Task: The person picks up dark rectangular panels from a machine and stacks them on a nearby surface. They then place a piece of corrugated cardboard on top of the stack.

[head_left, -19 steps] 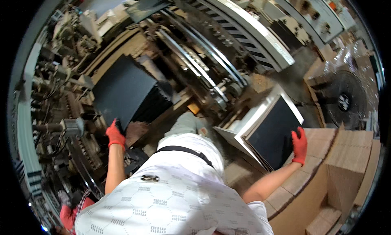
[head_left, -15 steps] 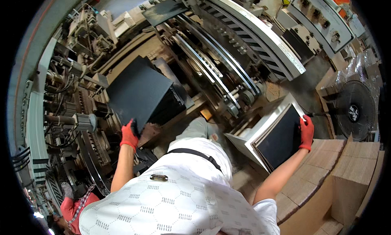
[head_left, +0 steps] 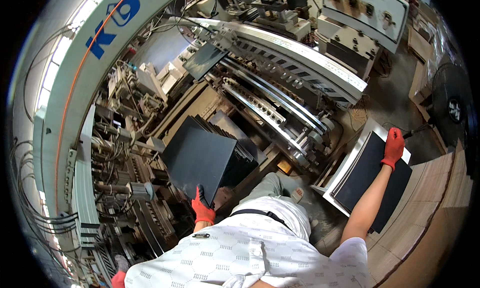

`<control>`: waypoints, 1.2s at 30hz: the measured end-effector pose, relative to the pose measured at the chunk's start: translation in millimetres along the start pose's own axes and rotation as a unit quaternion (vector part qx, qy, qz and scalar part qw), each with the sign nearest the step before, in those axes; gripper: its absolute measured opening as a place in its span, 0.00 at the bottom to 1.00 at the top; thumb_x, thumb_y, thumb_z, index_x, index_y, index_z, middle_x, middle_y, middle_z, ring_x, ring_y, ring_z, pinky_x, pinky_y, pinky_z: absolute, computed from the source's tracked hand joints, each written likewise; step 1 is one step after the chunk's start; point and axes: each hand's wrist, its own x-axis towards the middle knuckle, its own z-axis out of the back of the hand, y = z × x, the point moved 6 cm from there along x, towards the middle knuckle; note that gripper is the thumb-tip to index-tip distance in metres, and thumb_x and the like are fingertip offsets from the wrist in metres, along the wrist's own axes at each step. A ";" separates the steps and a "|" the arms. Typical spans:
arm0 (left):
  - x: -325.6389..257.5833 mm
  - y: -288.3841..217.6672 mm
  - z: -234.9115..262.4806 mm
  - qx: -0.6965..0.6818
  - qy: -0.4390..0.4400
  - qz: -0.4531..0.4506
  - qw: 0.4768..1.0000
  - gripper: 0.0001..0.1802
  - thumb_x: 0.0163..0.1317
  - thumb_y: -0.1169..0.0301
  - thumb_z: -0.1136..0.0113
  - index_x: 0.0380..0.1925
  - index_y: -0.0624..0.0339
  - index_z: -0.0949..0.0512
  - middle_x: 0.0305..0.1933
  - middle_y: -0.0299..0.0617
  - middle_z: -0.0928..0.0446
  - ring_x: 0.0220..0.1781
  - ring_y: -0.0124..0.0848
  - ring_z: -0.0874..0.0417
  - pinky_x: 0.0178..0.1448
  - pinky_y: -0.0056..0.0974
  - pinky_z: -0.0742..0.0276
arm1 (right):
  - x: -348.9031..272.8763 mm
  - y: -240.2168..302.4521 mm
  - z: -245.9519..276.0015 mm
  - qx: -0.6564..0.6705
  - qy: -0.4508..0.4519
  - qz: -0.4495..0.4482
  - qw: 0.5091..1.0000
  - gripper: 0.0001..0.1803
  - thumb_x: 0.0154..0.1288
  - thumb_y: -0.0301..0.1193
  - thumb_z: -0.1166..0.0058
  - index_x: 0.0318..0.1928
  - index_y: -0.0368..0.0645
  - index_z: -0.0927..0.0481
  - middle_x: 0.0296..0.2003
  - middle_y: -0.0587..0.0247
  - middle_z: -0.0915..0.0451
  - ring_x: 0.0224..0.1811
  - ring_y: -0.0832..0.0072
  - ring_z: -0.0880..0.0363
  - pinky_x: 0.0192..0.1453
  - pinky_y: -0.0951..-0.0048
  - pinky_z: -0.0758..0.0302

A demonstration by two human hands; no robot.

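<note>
At left, the red-gloved left hand (head_left: 203, 211) touches the near edge of the dark panel (head_left: 200, 155) topping a stack (head_left: 243, 166); how tight that grip is, I can't tell. Rightward, the right hand (head_left: 394, 145) curls over a black panel (head_left: 365, 170) — any hold hidden. Seemingly panel handling — lifting would call for firmer pinching.

The location was a factory workshop. Indicators were a large machine (head_left: 300, 44) with metal rails (head_left: 277, 97), a control box (head_left: 367, 18) with knobs, a stack of dark panels (head_left: 200, 155), layered cardboard (head_left: 420, 195) and a black fan (head_left: 450, 98) beside the work area.
</note>
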 end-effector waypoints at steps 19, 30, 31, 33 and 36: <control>151.8 21.1 -326.7 0.256 0.128 -0.328 0.900 0.37 0.56 0.55 0.20 0.55 0.73 0.22 0.54 0.47 0.17 0.52 0.39 0.19 0.60 0.44 0.25 | -2.8 13.1 0.1 0.008 -0.012 0.015 1.000 0.16 0.72 0.44 0.49 0.42 0.47 0.15 0.38 0.54 0.13 0.42 0.51 0.15 0.43 0.54 0.22; 190.5 28.1 -383.0 -0.062 0.100 -0.035 0.992 0.33 0.59 0.58 0.23 0.54 0.75 0.21 0.50 0.46 0.16 0.45 0.37 0.17 0.54 0.41 0.20 | -8.1 3.6 10.6 0.005 -0.003 -0.008 1.000 0.15 0.71 0.44 0.47 0.41 0.49 0.15 0.36 0.58 0.14 0.41 0.54 0.15 0.43 0.57 0.23; 186.6 29.5 -386.3 -0.082 0.113 -0.032 0.990 0.32 0.60 0.59 0.24 0.54 0.74 0.21 0.50 0.45 0.16 0.45 0.37 0.17 0.54 0.41 0.20 | -8.8 1.5 10.9 0.000 0.006 -0.017 1.000 0.15 0.70 0.44 0.47 0.41 0.49 0.15 0.36 0.58 0.14 0.41 0.54 0.15 0.43 0.57 0.23; 185.3 25.5 -389.1 -0.080 0.123 -0.036 0.989 0.30 0.62 0.60 0.25 0.55 0.73 0.21 0.51 0.44 0.16 0.46 0.36 0.17 0.54 0.41 0.20 | -6.7 0.2 9.0 -0.016 0.015 -0.023 0.999 0.15 0.70 0.44 0.47 0.41 0.49 0.15 0.38 0.58 0.13 0.43 0.54 0.15 0.44 0.56 0.23; 189.8 23.7 -391.7 -0.007 0.119 -0.069 0.990 0.28 0.63 0.61 0.26 0.56 0.69 0.20 0.53 0.42 0.16 0.49 0.36 0.17 0.58 0.43 0.22 | -2.7 1.6 9.4 -0.041 0.002 0.000 0.999 0.16 0.70 0.45 0.48 0.40 0.49 0.15 0.39 0.58 0.13 0.45 0.53 0.15 0.47 0.55 0.23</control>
